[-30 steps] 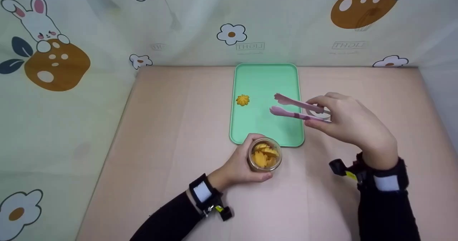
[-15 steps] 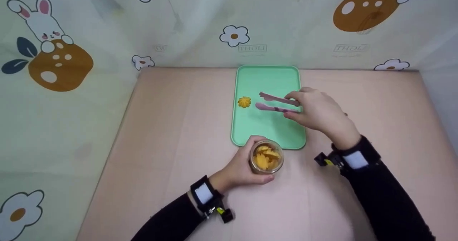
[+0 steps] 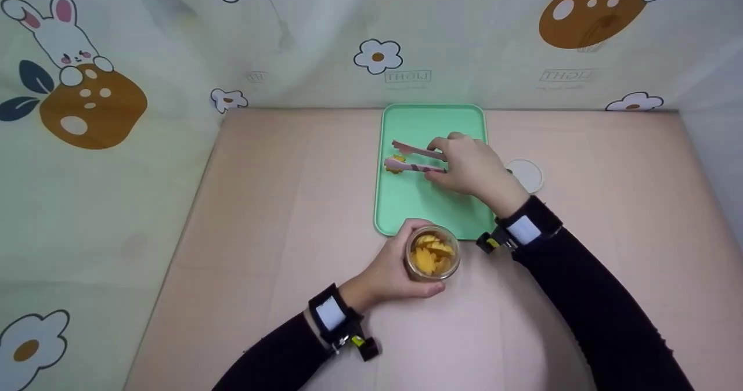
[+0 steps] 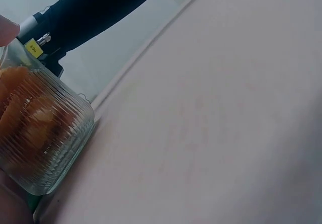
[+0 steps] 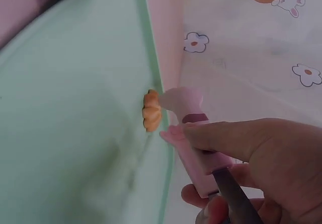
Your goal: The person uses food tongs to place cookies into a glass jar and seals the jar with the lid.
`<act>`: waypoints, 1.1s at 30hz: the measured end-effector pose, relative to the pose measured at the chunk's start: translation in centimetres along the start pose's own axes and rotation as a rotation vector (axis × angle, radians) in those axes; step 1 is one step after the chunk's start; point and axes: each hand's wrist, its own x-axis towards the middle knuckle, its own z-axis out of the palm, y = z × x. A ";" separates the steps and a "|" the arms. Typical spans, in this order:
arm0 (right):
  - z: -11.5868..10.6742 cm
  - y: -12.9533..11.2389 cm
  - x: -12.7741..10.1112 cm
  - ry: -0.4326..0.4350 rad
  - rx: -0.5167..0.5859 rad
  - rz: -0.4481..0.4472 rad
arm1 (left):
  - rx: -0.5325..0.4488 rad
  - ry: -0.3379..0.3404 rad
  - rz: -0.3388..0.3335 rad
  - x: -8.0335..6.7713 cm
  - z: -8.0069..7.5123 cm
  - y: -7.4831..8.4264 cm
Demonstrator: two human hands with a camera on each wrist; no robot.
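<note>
My left hand (image 3: 392, 272) holds an uncovered glass jar (image 4: 75, 116) upright, fingers and thumb around its sides. Yellow-orange ridged cookies (image 3: 429, 254) show inside. Over the green tray (image 3: 432, 214), my right hand (image 3: 473, 167) grips pink tongs (image 3: 421, 167) between thumb and fingers. The tongs' arms are spread, their tips pointing left. A single flower-shaped cookie (image 5: 151, 111) lies near the tray's left rim. In the head view the lower tong tip partly covers it; the right wrist view has both tips close beside it, and contact is hard to tell.
A round whitish lid (image 3: 527, 175) lies on the table right of the tray, partly behind my right wrist. The pinkish table (image 3: 278, 205) extends on both sides. A curtain (image 3: 307, 37) printed with flowers and rabbits hangs along the back and left edges.
My right hand has carried the spread tongs leftward across the tray to the lone cookie, uncovering the lid. My left hand and the jar have stayed in place.
</note>
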 end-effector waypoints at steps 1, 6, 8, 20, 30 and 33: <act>0.1 -0.1 0.1 -0.012 -0.008 0.001 | 0.002 0.000 0.000 0.0 0.0 0.0; 0.0 -1.0 0.2 -0.045 -0.048 0.029 | 0.002 -0.005 0.005 0.0 0.0 0.0; 0.0 -1.3 0.2 -0.047 -0.049 0.038 | 0.003 -0.002 0.010 0.0 0.0 0.0; 0.0 -1.7 -0.2 -0.050 -0.070 0.074 | -0.015 0.006 0.010 0.0 0.0 -0.2; -1.5 -0.1 -2.5 -0.065 -0.034 0.141 | -0.026 0.000 0.005 0.0 0.1 0.0; -1.6 0.8 -3.6 -0.048 -0.008 0.178 | -0.034 -0.005 0.001 0.0 0.1 -0.1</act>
